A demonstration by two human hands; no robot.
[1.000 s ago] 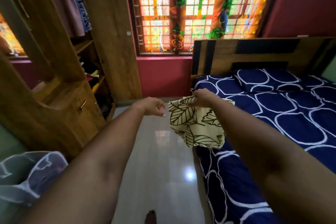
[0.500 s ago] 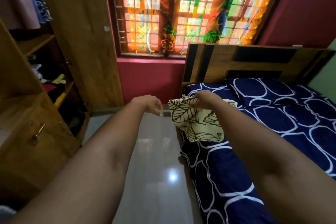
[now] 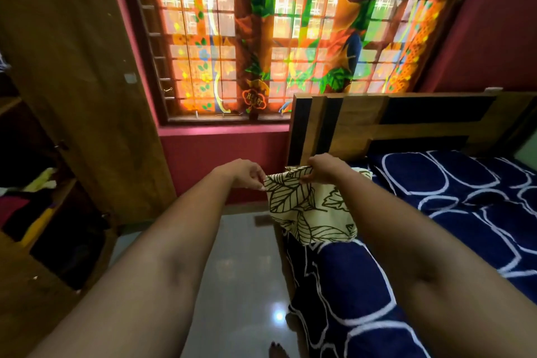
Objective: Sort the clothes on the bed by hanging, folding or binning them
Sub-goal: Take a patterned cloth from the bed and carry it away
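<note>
A cream cloth with a dark leaf print (image 3: pixel 308 209) hangs in the air over the left edge of the bed (image 3: pixel 465 229). My right hand (image 3: pixel 328 167) grips its top edge from above. My left hand (image 3: pixel 247 173) pinches the top left corner of the same cloth. The cloth droops down between both hands and its lower hem reaches the navy bedsheet with white ring pattern. Its far right part is hidden behind my right forearm.
An open wooden wardrobe (image 3: pixel 72 96) stands at the left, with folded clothes on its shelves (image 3: pixel 29 206). A bright patterned curtain (image 3: pixel 276 32) covers the window ahead. The wooden headboard (image 3: pixel 406 122) is at the right. Glossy floor (image 3: pixel 241 270) lies between wardrobe and bed.
My left hand has come over to the cloth and now pinches its corner; earlier it was apart from it. My view has turned right, away from the wardrobe.
</note>
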